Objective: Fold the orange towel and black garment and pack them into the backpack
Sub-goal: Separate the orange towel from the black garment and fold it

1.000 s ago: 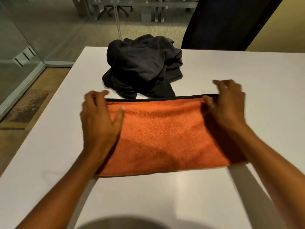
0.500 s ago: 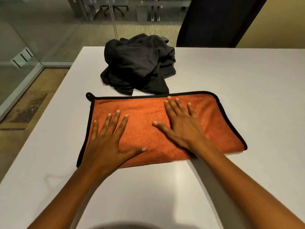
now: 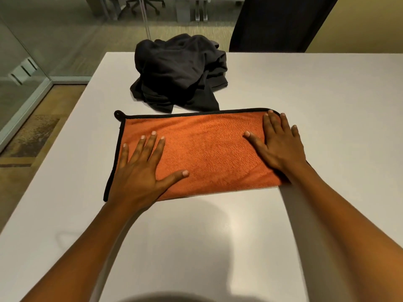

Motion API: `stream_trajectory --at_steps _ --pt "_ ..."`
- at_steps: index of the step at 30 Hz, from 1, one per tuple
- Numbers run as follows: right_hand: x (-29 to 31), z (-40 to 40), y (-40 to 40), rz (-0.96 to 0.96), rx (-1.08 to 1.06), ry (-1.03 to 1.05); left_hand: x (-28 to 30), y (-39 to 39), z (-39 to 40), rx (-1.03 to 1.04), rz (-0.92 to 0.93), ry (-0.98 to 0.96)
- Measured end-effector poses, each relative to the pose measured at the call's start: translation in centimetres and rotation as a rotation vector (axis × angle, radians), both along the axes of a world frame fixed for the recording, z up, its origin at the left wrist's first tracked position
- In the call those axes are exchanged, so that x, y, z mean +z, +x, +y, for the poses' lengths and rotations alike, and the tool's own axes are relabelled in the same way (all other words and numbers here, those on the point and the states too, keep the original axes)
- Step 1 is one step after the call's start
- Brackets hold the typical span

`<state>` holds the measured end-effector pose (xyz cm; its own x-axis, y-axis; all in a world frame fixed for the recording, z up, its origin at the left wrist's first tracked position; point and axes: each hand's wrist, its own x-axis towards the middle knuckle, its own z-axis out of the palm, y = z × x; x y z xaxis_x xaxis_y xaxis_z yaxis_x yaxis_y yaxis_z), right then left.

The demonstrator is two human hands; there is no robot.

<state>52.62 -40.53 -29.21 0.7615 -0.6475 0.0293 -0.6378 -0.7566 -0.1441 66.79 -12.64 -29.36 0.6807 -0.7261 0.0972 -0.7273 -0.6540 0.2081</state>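
- The white counter (image 3: 305, 101) fills most of your view, stretching away from you towards a glass wall (image 3: 28, 62) on your left.
- Beyond the counter's far edge stands a dark chair back (image 3: 281, 20), to the right of centre.
- The orange towel (image 3: 202, 149) lies flat on the counter straight in front of you, a wide rectangle already folded along its near edge. Black trim runs along its far edge and down its left side, with a small black loop (image 3: 118, 113) at the far left corner.
- The black garment (image 3: 181, 73) sits in a crumpled heap on the counter just behind the towel, slightly left of centre. Its nearest fold comes right up to the towel's far edge; whether they touch is unclear.
- Your left hand (image 3: 139, 171) lies palm down on the towel's left end, fingers straight and spread, thumb pointing out to the right. It grips nothing.
- Your right hand (image 3: 281, 144) lies palm down on the towel's right end, fingers straight and reaching to the far right corner, thumb pointing left. It also grips nothing.
- The two hands are well apart, one at each end of the towel, with bare orange cloth between them.
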Motion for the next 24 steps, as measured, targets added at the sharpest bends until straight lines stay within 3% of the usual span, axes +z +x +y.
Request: stream_trajectory --at_steps 4,8,10,13,18,22,24 --pt "1.6 0.8 -1.5 -0.091 -0.005 0.057 -0.1 -0.1 0.1 -0.008 0.005 -0.026" --pt "2.7 3.2 -4.8 -0.149 -0.306 -0.061 0.2 -1.1 0.6 0.124 -0.098 -0.095" --pt "3.2 4.0 -5.5 -0.167 -0.413 0.051 0.0 -2.2 1.4 0.234 -0.191 -0.092" --pt "4.1 3.7 -5.6 -0.248 -0.535 0.293 -0.9 -3.7 3.2 0.338 -0.176 -0.079" --pt "6.3 3.1 -5.7 -0.299 -0.667 0.565 -0.9 -3.9 4.4 0.305 -0.029 -0.113" --pt "8.3 4.3 -4.7 -0.461 -0.671 0.936 -1.3 -3.9 6.6 0.347 0.065 -0.192" --pt "8.9 5.4 -3.9 -0.521 -0.644 0.972 -1.4 -4.7 7.3 0.383 0.143 -0.298"
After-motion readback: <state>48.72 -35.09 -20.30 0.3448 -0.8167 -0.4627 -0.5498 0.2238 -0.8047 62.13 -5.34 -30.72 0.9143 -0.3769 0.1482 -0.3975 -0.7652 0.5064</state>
